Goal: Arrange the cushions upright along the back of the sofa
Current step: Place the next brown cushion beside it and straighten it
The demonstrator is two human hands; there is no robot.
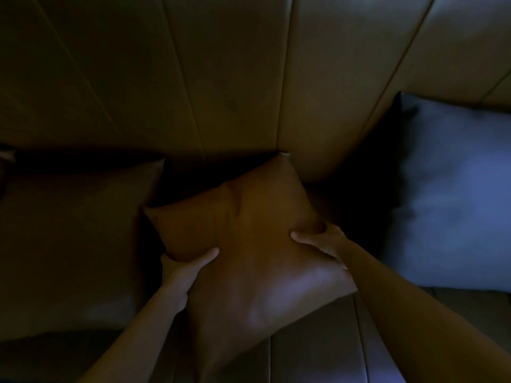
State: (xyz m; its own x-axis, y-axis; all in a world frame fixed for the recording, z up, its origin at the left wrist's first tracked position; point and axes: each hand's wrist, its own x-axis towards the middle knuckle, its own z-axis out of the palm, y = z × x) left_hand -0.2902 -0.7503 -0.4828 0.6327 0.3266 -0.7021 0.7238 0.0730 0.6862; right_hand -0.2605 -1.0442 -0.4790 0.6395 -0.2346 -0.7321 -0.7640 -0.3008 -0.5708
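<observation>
A brown leather cushion (249,244) is held in the middle of the dim view, tilted, its top corner touching the sofa back (226,78). My left hand (185,269) grips its left edge, thumb on the front. My right hand (323,241) grips its right edge the same way. A second brown cushion (74,244) leans against the sofa back at the left. A blue-grey cushion (453,194) stands against the back at the right.
The sofa seat (318,341) with its seams runs along the bottom. The back is made of wide vertical leather panels. A dark gap lies between the held cushion and the blue-grey one.
</observation>
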